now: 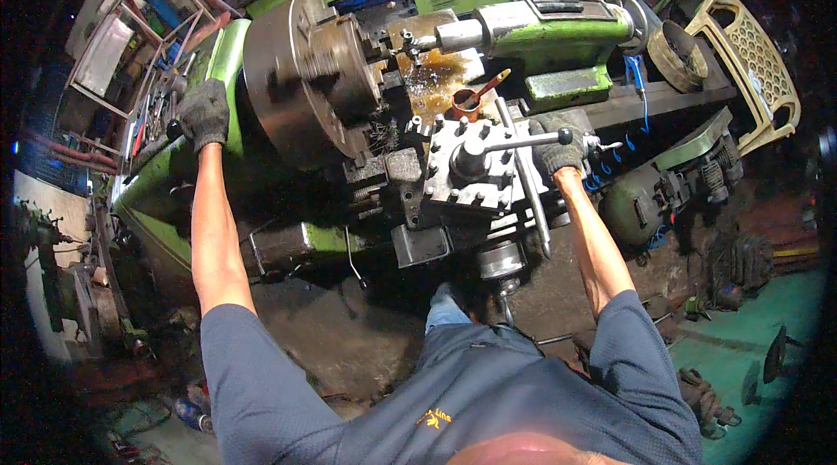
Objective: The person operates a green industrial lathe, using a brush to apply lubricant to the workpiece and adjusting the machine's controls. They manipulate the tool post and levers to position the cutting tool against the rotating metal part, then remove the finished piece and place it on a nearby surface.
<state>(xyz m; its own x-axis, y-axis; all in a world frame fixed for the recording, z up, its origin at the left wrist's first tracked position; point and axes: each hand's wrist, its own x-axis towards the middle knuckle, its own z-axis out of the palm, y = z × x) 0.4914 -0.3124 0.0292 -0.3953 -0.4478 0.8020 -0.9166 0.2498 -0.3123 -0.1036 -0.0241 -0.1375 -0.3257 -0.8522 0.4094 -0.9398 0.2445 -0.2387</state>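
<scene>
My left hand (205,114), in a dark grey work glove, closes on a lever at the lathe's green headstock; the lever's black ball knob (175,128) sticks out beside it. In a matching glove, my right hand (560,151) is closed at the slide just right of the square tool post (472,162). The tool post's clamping lever (523,142) passes over these fingers and hides what they grip. A metal crank (602,143) shows beside that hand. The big chuck (305,81) is smeared, as if turning. Facing it is the tailstock (558,29).
A reddish pot (465,105) with a brush (493,87) stands behind the tool post. Metal chips lie on the brown tray (429,86). A long bar (527,186) slants past the tool post. A round pan (678,58) and beige plastic chair (750,55) are at the right.
</scene>
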